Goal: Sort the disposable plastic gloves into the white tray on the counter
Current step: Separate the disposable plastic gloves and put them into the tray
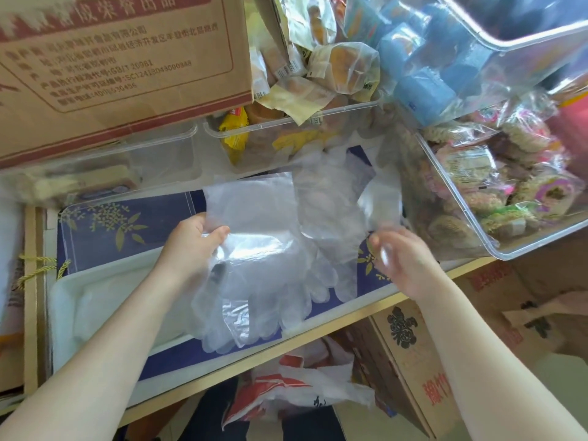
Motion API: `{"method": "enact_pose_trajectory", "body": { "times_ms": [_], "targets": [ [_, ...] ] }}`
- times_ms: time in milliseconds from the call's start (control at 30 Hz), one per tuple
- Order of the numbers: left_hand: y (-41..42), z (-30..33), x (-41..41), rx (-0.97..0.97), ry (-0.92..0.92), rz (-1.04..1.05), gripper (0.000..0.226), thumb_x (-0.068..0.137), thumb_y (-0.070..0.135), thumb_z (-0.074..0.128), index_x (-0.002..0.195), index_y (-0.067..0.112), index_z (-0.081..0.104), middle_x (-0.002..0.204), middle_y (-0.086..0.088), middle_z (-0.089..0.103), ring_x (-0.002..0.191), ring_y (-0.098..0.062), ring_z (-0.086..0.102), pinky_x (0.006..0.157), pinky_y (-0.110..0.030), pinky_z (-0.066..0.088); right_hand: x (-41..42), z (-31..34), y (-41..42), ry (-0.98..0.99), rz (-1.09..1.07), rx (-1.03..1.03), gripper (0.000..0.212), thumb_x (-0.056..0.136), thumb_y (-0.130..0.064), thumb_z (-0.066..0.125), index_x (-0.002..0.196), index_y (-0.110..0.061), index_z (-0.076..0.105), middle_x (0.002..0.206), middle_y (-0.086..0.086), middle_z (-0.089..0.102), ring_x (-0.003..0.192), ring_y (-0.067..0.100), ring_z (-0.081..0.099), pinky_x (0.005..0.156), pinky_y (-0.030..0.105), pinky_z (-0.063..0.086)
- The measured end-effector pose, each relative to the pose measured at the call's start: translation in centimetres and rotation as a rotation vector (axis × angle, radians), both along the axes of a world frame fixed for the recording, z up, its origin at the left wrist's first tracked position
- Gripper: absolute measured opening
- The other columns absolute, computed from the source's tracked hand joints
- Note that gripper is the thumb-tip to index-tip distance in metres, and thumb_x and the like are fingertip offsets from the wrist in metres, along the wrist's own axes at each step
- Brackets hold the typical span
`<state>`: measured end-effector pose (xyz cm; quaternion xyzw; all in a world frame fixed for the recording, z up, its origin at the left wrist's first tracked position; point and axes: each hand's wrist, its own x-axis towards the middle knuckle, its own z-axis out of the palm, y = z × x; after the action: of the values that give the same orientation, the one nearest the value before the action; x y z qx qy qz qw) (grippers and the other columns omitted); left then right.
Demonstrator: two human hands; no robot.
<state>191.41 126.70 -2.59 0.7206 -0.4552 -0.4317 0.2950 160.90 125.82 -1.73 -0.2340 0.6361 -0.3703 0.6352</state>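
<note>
Cluttered table w/ navy floral cover [105, 230]. Left hand [187, 246] grip pinches thin clear plastic gloves [254, 249], hanging beside shallow white tray [95, 297]. Right hand [401, 259] blurred, grip state unclear. Risk: slippery layers separate, slide off table edge.
</note>
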Motion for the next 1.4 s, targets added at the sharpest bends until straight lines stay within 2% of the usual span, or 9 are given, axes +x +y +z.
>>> {"method": "enact_pose_trajectory", "body": {
  "times_ms": [133, 333, 433, 567, 733, 933, 1067, 1233, 1400],
  "targets": [
    [0.5, -0.2, -0.3, 0.019, -0.024, -0.017, 0.007, 0.091, 0.019, 0.057, 0.089, 0.021, 0.064, 0.075, 0.001, 0.062, 0.058, -0.015, 0.047, 0.059, -0.027, 0.039, -0.1, -3.7, 1.4, 0.413, 0.251, 0.317, 0.023, 0.091, -0.016, 0.058, 0.108, 0.0, 0.056, 0.072, 0.009, 0.064, 0.058, 0.02, 0.058, 0.054, 0.029, 0.047],
    [0.5, -0.2, -0.9, 0.018, -0.049, -0.028, 0.013, 0.091, 0.02, 0.056, 0.082, 0.028, 0.061, 0.077, 0.008, 0.062, 0.062, -0.011, 0.05, 0.057, -0.024, 0.039, -0.5, -3.9, 1.2, 0.745, 0.157, 0.032, 0.106, 0.076, -0.03, 0.076, 0.148, -0.024, -0.002, 0.145, 0.014, 0.033, 0.124, 0.033, 0.045, 0.096, 0.045, 0.044],
    [0.5, -0.7, -1.0, 0.032, -0.001, -0.006, 0.013, 0.09, 0.023, 0.057, 0.081, 0.03, 0.062, 0.084, 0.004, 0.066, 0.07, -0.017, 0.056, 0.063, -0.027, 0.042, -0.5, -4.7, 0.8, 0.937, 0.245, -0.039, 0.089, 0.079, -0.04, 0.07, 0.146, -0.02, 0.015, 0.15, 0.011, 0.019, 0.131, 0.035, 0.033, 0.1, 0.046, 0.037],
    [0.4, -1.1, -0.8, 0.025, 0.04, 0.05, 0.009, 0.086, 0.029, 0.056, 0.08, 0.029, 0.063, 0.084, -0.001, 0.068, 0.072, -0.02, 0.058, 0.068, -0.03, 0.043, 0.1, -5.9, 0.3, 1.331, 0.467, -0.046, 0.068, 0.083, -0.054, 0.059, 0.129, -0.006, 0.041, 0.14, 0.014, 0.034, 0.121, 0.038, 0.039, 0.088, 0.047, 0.045],
    [0.4, -0.2, -1.1, -0.087, 0.059, 0.109, 0.014, 0.093, 0.02, 0.052, 0.084, 0.028, 0.06, 0.082, 0.01, 0.065, 0.077, -0.014, 0.059, 0.071, -0.027, 0.044, 0.3, -6.6, 0.2, 1.62, 0.616, -0.135, 0.036, 0.095, -0.031, 0.043, 0.114, -0.001, 0.05, 0.117, 0.018, 0.054, 0.1, 0.037, 0.053, 0.073, 0.042, 0.045],
    [0.0, 1.8, -1.9, -0.163, 0.277, 0.218, 0.014, 0.091, 0.015, 0.054, 0.087, 0.026, 0.063, 0.089, 0.006, 0.067, 0.084, -0.013, 0.063, 0.078, -0.028, 0.048, -0.7, -4.0, 0.0, 1.23, 0.093, -0.184, 0.017, 0.093, -0.02, 0.043, 0.088, -0.007, 0.053, 0.091, 0.012, 0.061, 0.072, 0.027, 0.051, 0.061, 0.03, 0.037],
    [0.0, 3.6, -3.6, -0.232, 0.256, 0.239, 0.015, 0.089, 0.018, 0.055, 0.079, 0.028, 0.061, 0.079, 0.008, 0.064, 0.077, -0.014, 0.06, 0.071, -0.03, 0.046, 1.3, 2.0, 0.4, 0.964, -0.173, -0.667, 0.02, 0.088, -0.016, 0.044, 0.074, -0.008, 0.057, 0.095, 0.008, 0.061, 0.076, 0.01, 0.052, 0.066, 0.017, 0.039],
    [1.0, 4.9, -7.0, -0.323, 0.133, 0.042, 0.027, 0.083, 0.03, 0.048, 0.09, 0.006, 0.055, 0.08, -0.004, 0.055, 0.075, -0.014, 0.047, 0.069, -0.031, 0.039, 8.7, 5.6, 1.8, 0.871, 0.165, -1.098, 0.023, 0.086, -0.014, 0.045, 0.071, -0.002, 0.056, 0.084, 0.006, 0.057, 0.072, 0.022, 0.053, 0.058, 0.03, 0.043],
    [2.3, 4.7, -8.9, -0.262, 0.212, 0.001, 0.026, 0.086, 0.042, 0.047, 0.089, 0.019, 0.058, 0.087, -0.016, 0.063, 0.076, -0.024, 0.06, 0.072, -0.044, 0.049, 12.8, 4.2, 2.6, 0.787, 0.223, -0.835, 0.021, 0.091, -0.025, 0.046, 0.072, -0.015, 0.041, 0.068, 0.001, 0.048, 0.061, 0.025, 0.048, 0.058, 0.044, 0.043]
  ]
}}
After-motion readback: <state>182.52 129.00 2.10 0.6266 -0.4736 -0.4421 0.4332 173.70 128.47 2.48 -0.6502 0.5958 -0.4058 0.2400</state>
